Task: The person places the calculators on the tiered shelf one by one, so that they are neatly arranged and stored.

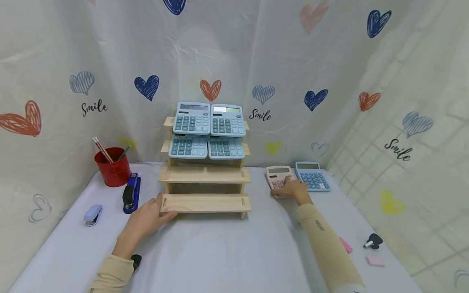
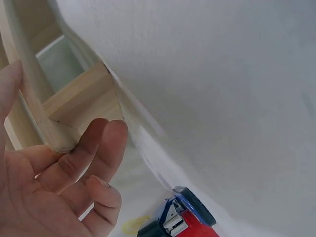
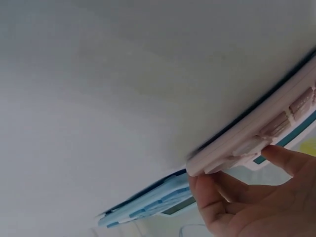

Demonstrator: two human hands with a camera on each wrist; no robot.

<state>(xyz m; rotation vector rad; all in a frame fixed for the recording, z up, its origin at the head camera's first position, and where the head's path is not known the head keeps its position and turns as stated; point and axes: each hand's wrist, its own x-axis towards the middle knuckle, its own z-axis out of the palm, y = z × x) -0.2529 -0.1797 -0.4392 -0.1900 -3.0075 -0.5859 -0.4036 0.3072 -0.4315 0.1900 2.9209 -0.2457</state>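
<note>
A stepped wooden rack (image 1: 205,175) stands mid-table, with several blue calculators (image 1: 192,118) lying on its two upper tiers. My left hand (image 1: 150,215) grips the left end of the bottom shelf. In the left wrist view the thumb lies over the rack's corner (image 2: 74,94) and the fingers (image 2: 98,153) curl beneath it. To the right, my right hand (image 1: 293,189) pinches the near edge of a pink calculator (image 1: 278,175). In the right wrist view the pink calculator (image 3: 256,133) sits between thumb and fingers (image 3: 286,158). A blue calculator (image 1: 311,176) lies just right of it.
A red cup of pencils (image 1: 112,166), a dark blue stapler (image 1: 132,193) and a small pale blue stapler (image 1: 93,214) sit left of the rack. Pink erasers (image 1: 375,260) and a small black-and-white object (image 1: 373,241) lie at the near right. Heart-printed cloth walls in the table on three sides.
</note>
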